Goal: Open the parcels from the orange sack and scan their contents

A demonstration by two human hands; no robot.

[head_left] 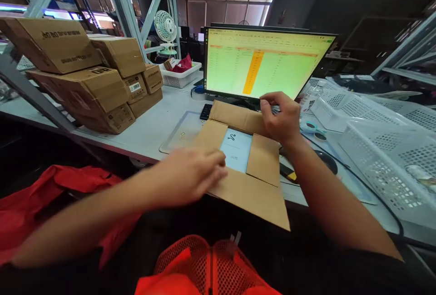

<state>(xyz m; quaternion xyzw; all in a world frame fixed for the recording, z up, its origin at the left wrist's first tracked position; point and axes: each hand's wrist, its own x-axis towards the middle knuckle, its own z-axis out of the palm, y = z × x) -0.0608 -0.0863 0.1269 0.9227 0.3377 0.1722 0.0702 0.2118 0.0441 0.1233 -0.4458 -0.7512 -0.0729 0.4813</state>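
A cardboard box [259, 195] lies in front of me with its flaps folded outward. Inside its opening a white item [237, 149] shows, with a black squiggle mark and small print. My left hand [195, 172] hovers by the box's left front side, smeared by motion; its fingers look curled, but whether they grip anything does not show. Above the right end of the far flap [235, 115] is my right hand [281, 117], thumb and index finger pinched together. What it holds, if anything, I cannot make out.
Stacked cardboard cartons [102, 88] stand at the left. Behind the box is a monitor [265, 63] showing a spreadsheet. White plastic baskets [391, 149] line the right side. A cutter with a yellow part [292, 176], tape [309, 126] and a black cable [357, 174] lie right of the box.
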